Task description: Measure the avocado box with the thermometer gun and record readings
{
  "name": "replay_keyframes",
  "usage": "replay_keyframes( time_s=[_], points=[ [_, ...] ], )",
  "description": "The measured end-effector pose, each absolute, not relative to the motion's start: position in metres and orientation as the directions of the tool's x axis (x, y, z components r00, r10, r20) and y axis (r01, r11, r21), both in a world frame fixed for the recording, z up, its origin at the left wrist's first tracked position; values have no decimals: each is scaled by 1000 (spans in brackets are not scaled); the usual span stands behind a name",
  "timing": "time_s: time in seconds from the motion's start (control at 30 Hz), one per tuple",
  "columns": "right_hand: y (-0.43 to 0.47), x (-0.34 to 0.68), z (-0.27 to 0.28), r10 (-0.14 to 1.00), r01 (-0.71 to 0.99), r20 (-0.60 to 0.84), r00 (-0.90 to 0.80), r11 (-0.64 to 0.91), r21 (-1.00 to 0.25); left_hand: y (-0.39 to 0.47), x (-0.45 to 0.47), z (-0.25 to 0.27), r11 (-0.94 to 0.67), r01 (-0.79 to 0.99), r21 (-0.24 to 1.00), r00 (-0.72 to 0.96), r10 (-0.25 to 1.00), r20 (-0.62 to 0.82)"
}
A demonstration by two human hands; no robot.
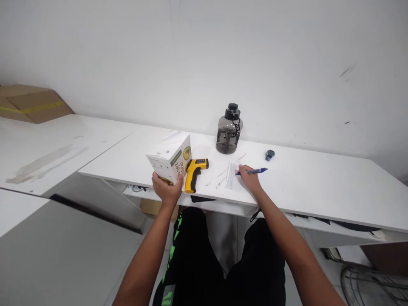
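My left hand (167, 189) grips the lower near side of a white box (166, 155) with avocado pictures, holding it tilted at the table's front edge. In my right hand (250, 179) is a blue pen (256, 171), pinched between the fingers. Its tip points left, by a narrow printed slip of paper (230, 176); whether it touches the paper I cannot tell. Between the box and the slip lies a yellow and black infrared thermometer (193, 175), shaped like a pistol.
A dark see-through water bottle (227, 132) stands near the wall. Farther right lies a small dark blue object (269, 155), perhaps a watch. A cardboard box (35, 103) sits on the left table. An open shelf (229, 207) runs under the white tabletop (321, 182).
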State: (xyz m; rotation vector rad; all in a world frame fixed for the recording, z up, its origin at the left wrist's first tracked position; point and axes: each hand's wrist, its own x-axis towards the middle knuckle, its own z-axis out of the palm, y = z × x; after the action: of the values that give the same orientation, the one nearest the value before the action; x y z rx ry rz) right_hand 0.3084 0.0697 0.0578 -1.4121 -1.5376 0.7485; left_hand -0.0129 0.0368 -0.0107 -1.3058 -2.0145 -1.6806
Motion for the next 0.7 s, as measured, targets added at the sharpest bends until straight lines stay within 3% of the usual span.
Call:
replay_keyframes(
  time_s=[0.13, 0.7],
  points=[
    [70, 308, 57, 983, 498, 185, 17, 152, -853, 38, -13, -13, -51, 726, 686, -589, 468, 659],
    [69, 307, 57, 986, 485, 165, 14, 138, -864, 36, -10, -13, -75, 719, 691, -586, 470, 660]
  ],
)
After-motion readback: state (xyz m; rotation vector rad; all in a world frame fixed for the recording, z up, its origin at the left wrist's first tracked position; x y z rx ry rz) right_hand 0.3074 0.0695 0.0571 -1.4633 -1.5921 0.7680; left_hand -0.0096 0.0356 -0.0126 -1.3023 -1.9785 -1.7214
